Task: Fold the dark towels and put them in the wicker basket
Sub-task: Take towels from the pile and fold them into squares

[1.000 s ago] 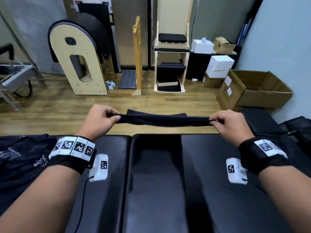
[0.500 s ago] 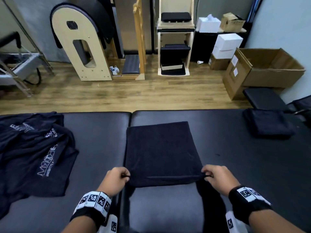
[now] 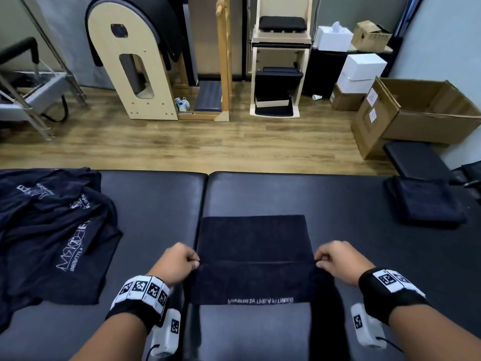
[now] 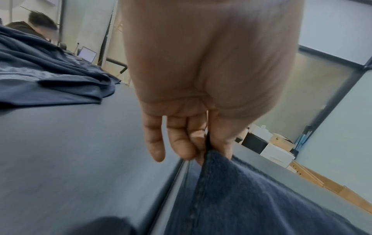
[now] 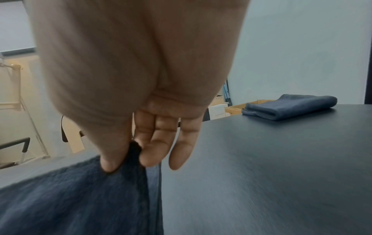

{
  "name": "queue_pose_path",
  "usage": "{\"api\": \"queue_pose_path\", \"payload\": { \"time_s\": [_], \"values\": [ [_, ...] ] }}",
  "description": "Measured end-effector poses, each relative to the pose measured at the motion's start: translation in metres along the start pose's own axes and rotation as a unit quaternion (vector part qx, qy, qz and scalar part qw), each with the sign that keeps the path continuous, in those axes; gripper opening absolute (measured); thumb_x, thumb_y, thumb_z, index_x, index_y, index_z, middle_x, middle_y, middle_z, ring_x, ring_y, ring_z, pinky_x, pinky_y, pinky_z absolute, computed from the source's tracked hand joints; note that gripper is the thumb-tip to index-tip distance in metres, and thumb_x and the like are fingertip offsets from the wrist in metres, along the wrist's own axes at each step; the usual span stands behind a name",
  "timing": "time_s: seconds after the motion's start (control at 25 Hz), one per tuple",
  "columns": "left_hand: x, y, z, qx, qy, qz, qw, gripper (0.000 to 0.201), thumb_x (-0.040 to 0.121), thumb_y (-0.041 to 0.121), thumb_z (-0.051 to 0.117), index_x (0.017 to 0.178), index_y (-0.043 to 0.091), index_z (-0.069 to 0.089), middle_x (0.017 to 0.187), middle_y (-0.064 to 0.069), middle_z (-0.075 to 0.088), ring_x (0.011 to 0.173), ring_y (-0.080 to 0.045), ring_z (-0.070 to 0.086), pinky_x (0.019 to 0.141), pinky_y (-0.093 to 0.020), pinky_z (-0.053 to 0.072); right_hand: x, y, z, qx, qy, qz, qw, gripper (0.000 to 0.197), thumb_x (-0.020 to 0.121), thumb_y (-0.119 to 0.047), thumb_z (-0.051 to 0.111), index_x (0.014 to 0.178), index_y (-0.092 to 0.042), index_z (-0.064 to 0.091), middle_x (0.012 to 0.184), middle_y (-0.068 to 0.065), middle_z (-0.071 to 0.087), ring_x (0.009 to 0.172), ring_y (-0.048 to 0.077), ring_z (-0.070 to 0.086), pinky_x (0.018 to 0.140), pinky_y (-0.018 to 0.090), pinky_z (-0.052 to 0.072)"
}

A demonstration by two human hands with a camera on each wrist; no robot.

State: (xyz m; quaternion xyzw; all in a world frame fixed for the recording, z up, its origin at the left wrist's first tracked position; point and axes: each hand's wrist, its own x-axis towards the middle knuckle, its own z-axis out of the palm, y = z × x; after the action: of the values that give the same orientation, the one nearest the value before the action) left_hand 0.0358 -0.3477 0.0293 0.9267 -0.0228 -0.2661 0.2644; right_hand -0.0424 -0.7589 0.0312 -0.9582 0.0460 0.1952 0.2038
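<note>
A dark towel lies on the black padded table, its far part flat and its near part raised into a ridge between my hands, with white lettering on the flap below. My left hand pinches the towel's left edge between thumb and fingers. My right hand pinches the right edge the same way. A folded dark towel sits at the table's far right, also seen as the folded towel in the right wrist view. No wicker basket is in view.
A heap of dark printed towels covers the table's left side. Beyond the table's far edge lie wooden floor, an open cardboard box, white boxes and wooden exercise equipment. A person's head shows at far left.
The towel, held stretched in the air a second ago, now lies on the table. My hands have come down and toward me, and the lettered flap now hangs beneath the pinched ridge.
</note>
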Motion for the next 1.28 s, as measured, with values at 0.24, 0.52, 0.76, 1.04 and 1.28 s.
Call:
{"api": "queue_pose_path", "payload": {
  "time_s": [0.24, 0.52, 0.76, 1.04, 1.28],
  "values": [
    [0.067, 0.027, -0.030, -0.017, 0.056, 0.006, 0.998, 0.010, 0.088, 0.016, 0.068, 0.083, 0.021, 0.076, 0.086, 0.000, 0.073, 0.092, -0.019, 0.065, 0.081, -0.020, 0.042, 0.063, -0.009, -0.022, -0.006, 0.082, 0.040, 0.996, 0.020, 0.083, -0.020, 0.072, 0.073, -0.033, 0.061, 0.075, -0.013, 0.068, 0.081, 0.015, 0.063, 0.078, 0.032, 0.054],
    [0.133, 0.033, -0.032, 0.019, 0.044, -0.001, 0.999, 0.013, 0.088, 0.016, 0.062, 0.086, 0.020, 0.075, 0.093, -0.007, 0.073, 0.099, -0.028, 0.065, 0.088, -0.028, 0.049, 0.122, -0.011, -0.023, 0.007, 0.107, 0.089, 0.990, 0.008, 0.084, -0.019, 0.069, 0.083, -0.026, 0.067, 0.087, 0.000, 0.072, 0.091, 0.029, 0.066, 0.084, 0.037, 0.055],
    [0.146, 0.037, -0.012, 0.166, 0.005, 0.113, 0.980, 0.026, 0.089, 0.017, 0.056, 0.107, 0.026, 0.072, 0.110, -0.006, 0.065, 0.112, -0.029, 0.057, 0.094, -0.043, 0.050, 0.116, -0.023, 0.015, 0.008, 0.063, 0.038, 0.997, 0.011, 0.085, -0.022, 0.070, 0.095, -0.022, 0.067, 0.093, -0.002, 0.065, 0.092, 0.025, 0.065, 0.083, 0.036, 0.053],
    [0.130, 0.035, -0.003, 0.223, -0.004, 0.046, 0.974, 0.013, 0.085, 0.027, 0.064, 0.085, 0.016, 0.058, 0.100, -0.014, 0.067, 0.094, -0.039, 0.065, 0.078, -0.041, 0.054, 0.089, -0.035, 0.049, -0.061, 0.015, 0.034, 0.997, 0.043, 0.089, -0.031, 0.061, 0.132, -0.025, 0.057, 0.127, -0.004, 0.054, 0.117, 0.022, 0.055, 0.094, 0.040, 0.051],
    [0.069, 0.023, 0.029, 0.163, -0.040, 0.009, 0.986, 0.017, 0.084, 0.024, 0.061, 0.081, 0.021, 0.044, 0.101, -0.012, 0.063, 0.097, -0.037, 0.062, 0.081, -0.039, 0.054, 0.064, -0.059, 0.064, -0.069, 0.049, 0.005, 0.996, 0.039, 0.088, -0.028, 0.062, 0.126, -0.021, 0.063, 0.127, 0.000, 0.056, 0.118, 0.028, 0.051, 0.098, 0.043, 0.046]
  ]
}}
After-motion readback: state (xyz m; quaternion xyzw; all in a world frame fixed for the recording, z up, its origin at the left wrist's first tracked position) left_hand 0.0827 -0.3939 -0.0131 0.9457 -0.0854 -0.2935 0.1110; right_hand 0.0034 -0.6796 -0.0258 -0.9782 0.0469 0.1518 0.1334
